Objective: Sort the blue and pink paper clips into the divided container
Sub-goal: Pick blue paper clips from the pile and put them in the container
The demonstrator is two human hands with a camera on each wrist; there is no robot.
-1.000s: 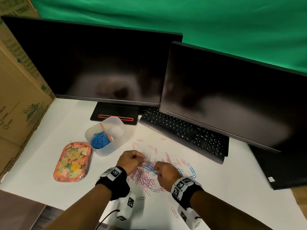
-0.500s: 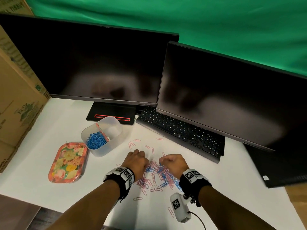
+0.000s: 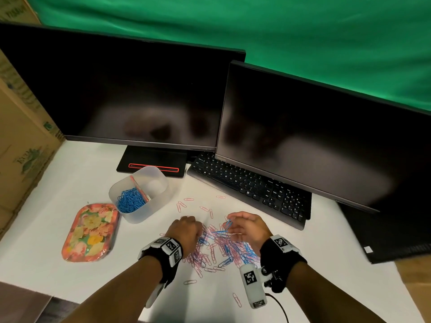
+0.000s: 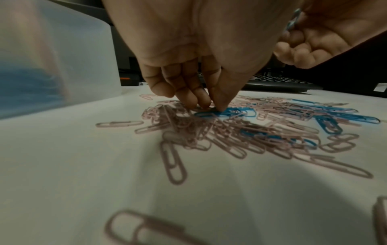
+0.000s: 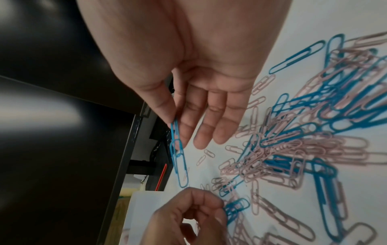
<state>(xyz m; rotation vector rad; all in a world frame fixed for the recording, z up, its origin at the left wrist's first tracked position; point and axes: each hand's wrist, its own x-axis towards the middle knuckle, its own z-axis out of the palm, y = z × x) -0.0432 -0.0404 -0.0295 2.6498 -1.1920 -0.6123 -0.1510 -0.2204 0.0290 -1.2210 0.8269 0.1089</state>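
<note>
A mixed pile of pink and blue paper clips lies on the white table between my hands. My right hand is lifted above the pile and pinches blue paper clips between thumb and forefinger, the other fingers straight. My left hand is down on the pile, its curled fingertips pinching a blue clip. The translucent divided container stands to the left. Its near compartment holds blue clips; the far one looks bare.
A flowered tray lies left of the container. A black keyboard and two dark monitors stand behind the pile. Cardboard boxes wall the left side. Stray pink clips lie near the front edge.
My right hand has risen off the pile with blue clips pinched in it. The left hand stays low on the pile's left side.
</note>
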